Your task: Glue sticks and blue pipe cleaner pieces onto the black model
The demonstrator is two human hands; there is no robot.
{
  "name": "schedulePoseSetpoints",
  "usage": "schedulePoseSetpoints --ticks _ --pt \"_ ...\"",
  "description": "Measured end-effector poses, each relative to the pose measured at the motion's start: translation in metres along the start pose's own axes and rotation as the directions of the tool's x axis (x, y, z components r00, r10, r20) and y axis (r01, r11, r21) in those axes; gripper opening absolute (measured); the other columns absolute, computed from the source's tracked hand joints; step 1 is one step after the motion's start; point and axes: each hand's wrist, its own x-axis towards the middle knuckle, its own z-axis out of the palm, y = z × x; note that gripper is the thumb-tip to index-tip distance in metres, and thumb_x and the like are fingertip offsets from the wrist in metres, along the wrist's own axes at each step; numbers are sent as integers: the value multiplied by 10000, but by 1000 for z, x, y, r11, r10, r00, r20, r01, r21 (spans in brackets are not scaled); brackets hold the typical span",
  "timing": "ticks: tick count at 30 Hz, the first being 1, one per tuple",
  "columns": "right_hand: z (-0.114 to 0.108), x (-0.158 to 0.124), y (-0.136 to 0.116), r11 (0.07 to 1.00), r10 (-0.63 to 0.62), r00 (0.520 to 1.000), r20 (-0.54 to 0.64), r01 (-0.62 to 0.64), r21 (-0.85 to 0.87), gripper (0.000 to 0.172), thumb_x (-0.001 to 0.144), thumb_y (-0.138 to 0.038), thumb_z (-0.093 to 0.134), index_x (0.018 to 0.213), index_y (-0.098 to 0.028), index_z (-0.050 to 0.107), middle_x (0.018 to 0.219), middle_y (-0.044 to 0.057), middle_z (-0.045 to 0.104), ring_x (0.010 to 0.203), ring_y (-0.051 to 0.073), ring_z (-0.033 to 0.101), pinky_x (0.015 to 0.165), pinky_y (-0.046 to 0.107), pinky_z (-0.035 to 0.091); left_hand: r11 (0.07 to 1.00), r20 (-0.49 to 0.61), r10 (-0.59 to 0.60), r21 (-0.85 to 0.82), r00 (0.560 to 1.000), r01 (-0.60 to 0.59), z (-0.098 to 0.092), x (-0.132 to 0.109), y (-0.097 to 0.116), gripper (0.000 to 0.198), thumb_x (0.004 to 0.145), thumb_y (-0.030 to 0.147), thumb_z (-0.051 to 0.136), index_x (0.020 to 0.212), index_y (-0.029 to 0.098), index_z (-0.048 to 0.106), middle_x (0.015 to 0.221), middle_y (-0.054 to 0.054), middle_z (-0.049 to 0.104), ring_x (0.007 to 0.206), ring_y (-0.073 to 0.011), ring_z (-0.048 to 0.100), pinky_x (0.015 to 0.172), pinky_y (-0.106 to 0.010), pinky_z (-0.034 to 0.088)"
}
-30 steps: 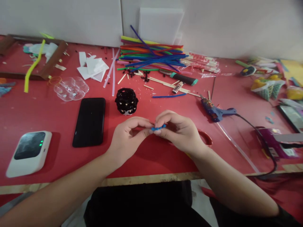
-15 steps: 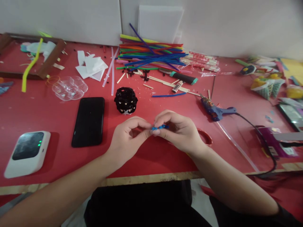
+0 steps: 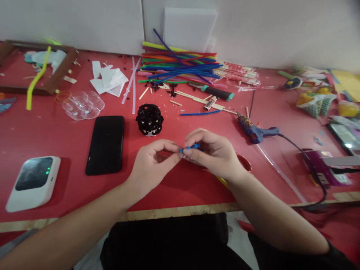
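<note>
A small bent piece of blue pipe cleaner [image 3: 197, 145] is pinched between my two hands at the middle of the table. My left hand [image 3: 153, 163] grips its left end between thumb and forefinger. Thumb and fingers of my right hand [image 3: 215, 153] close on it from the other side, hiding part of it. Just beyond my hands stands a round black craft piece [image 3: 150, 120] with pale bits around it. Partly covered by my right hand is a red ring-shaped handle [image 3: 244, 162]. A straight blue pipe cleaner [image 3: 200, 113] lies farther back.
A glue gun [image 3: 255, 131] with its cord lies to the right, and a black phone [image 3: 105, 145] to the left beside a white device [image 3: 33, 183]. Farther back are colored pipe cleaners [image 3: 180, 62], a cutter knife [image 3: 218, 92], paper scraps [image 3: 109, 79] and a clear palette [image 3: 83, 105].
My right fingers have shifted slightly on the blue pipe cleaner, and its right part now tilts upward. My left hand has barely moved.
</note>
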Motion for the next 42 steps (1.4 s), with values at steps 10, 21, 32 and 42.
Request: schedulePoseSetpoints --ticks 10,21,32,42 --pt "-49 14 9 499 202 978 -61 -156 -852 223 833 -321 708 987 -160 713 942 89 724 796 220 660 719 329 484 973 22 -200 -117 980 201 -1 2 3 155 840 295 766 951 201 712 866 14 712 719 -90 638 675 -206 552" --pt "-52 91 29 117 133 917 377 363 -924 241 852 -51 537 1016 -104 706 1005 167 723 983 301 659 798 378 496 853 44 -375 -376 926 363 1 10 1 191 767 296 824 851 161 718 793 -4 721 779 -114 677 723 -235 585" --pt "-41 35 -26 490 -388 821 418 568 -661 229 954 -100 543 944 -148 768 1115 119 718 849 143 687 710 257 554 720 171 -472 -491 865 490 0 7 6 327 632 356 938 810 162 743 757 2 748 686 -91 688 696 -216 589" --pt "-33 23 -26 473 -384 746 544 665 -578 253 1014 -193 491 1009 -129 736 1027 135 703 874 177 678 756 301 565 718 316 -482 -391 817 575 0 5 4 277 671 341 924 825 171 769 844 -33 790 763 -131 744 684 -210 596"
